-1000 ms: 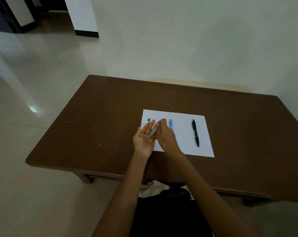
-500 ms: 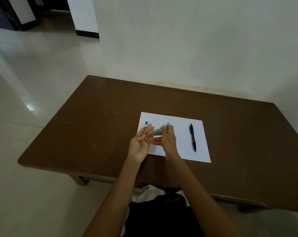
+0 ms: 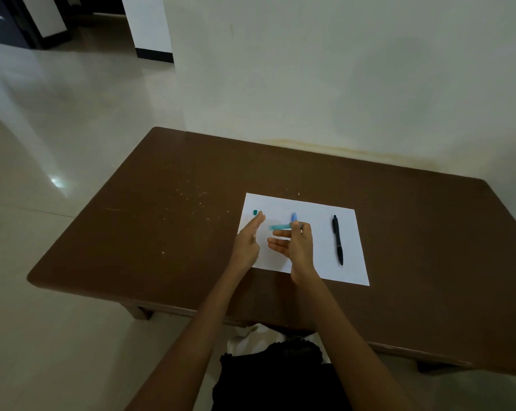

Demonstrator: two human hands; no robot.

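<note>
A white sheet of paper (image 3: 348,250) lies on the brown table (image 3: 162,232). My right hand (image 3: 298,247) pinches a teal pen barrel (image 3: 279,227) that points left, just above the sheet. My left hand (image 3: 248,241) is held beside it with straight fingers, a small gap apart from the barrel, holding nothing. A small teal cap (image 3: 255,212) lies on the sheet near my left fingertips. A blue pen piece (image 3: 294,216) shows on the sheet just behind my right fingers. A black pen (image 3: 337,240) lies lengthwise on the sheet's right part.
Light crumbs or specks (image 3: 188,200) are scattered on the table left of the sheet. The table's far edge stands against a pale wall (image 3: 339,84). Shiny tiled floor (image 3: 43,143) spreads to the left. My dark-clothed lap (image 3: 280,378) is below the near edge.
The teal barrel has left my left palm: my right hand lifted it away to the right and turned it sideways. My left hand has opened out, apart from it.
</note>
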